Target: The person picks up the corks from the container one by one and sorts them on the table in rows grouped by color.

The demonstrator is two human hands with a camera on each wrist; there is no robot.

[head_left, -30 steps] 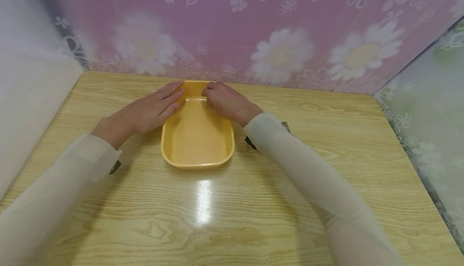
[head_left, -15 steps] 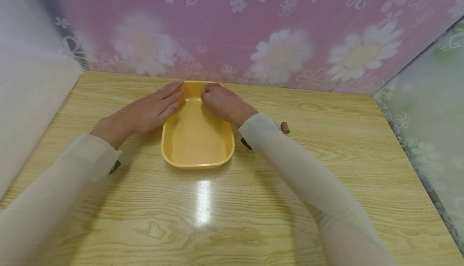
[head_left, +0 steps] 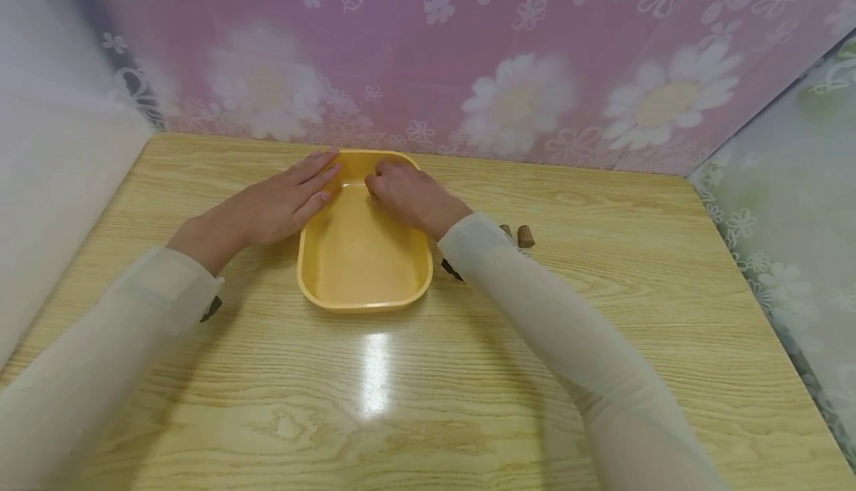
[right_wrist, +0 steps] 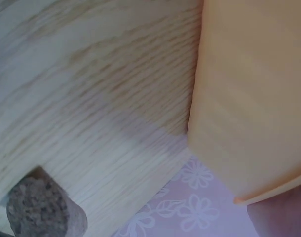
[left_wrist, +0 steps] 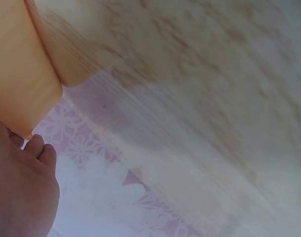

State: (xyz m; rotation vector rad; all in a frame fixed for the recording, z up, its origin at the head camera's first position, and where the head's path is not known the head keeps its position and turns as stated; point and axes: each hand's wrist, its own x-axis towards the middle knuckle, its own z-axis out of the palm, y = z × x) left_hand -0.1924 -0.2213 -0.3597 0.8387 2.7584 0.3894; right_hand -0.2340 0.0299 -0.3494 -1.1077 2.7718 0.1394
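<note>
A yellow rectangular tray (head_left: 364, 253) with rounded corners lies on the table. My left hand (head_left: 267, 205) rests over its far left rim, fingers straight; the left wrist view shows the fingertips at the tray's edge. My right hand (head_left: 416, 195) reaches over the right rim into the far right part of the tray, fingers bent down. Whatever may be under those fingers is hidden from the head view. One brown cork (head_left: 526, 236) sits on the table right of the tray, and another cork (head_left: 506, 230) is partly hidden behind the right sleeve.
The wood-grain table (head_left: 374, 439) meets a pink flowered cloth (head_left: 401, 53) behind the tray. A white cloth (head_left: 60, 142) borders it at left, a pale flowered one (head_left: 796, 201) at right. One cork (right_wrist: 44, 210) appears close up in the right wrist view.
My right hand and forearm have shifted slightly left and nearer, so the two corks beside the sleeve show more. The left hand and the tray have stayed in place.
</note>
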